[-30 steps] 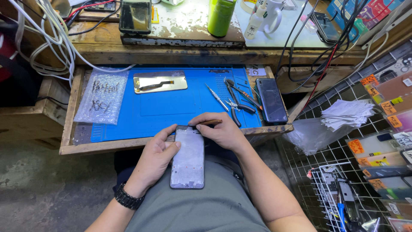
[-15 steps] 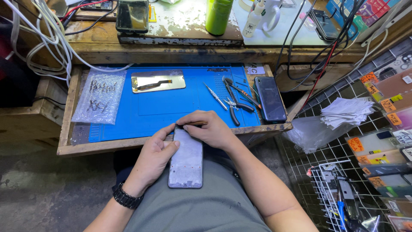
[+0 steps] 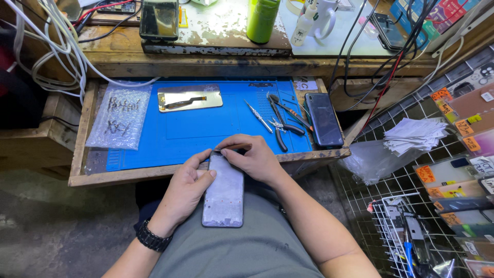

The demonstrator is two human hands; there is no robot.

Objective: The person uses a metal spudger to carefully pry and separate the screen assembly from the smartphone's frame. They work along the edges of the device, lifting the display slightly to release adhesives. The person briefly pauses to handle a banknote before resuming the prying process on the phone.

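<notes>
Over the lap, at the front edge of the blue mat, a grey phone frame was held, gripped along its side by the left hand, while the right hand was closed on its top end, perhaps with a thin tool. With a slip, the frame could be bent or dropped to the floor.

A grey phone frame, flat and oblong with rounded corners, lies lengthwise on the person's lap, its dull, smudged face up. Its top end meets the front edge of the wooden drawer, while its bottom end points away from that drawer.
</notes>
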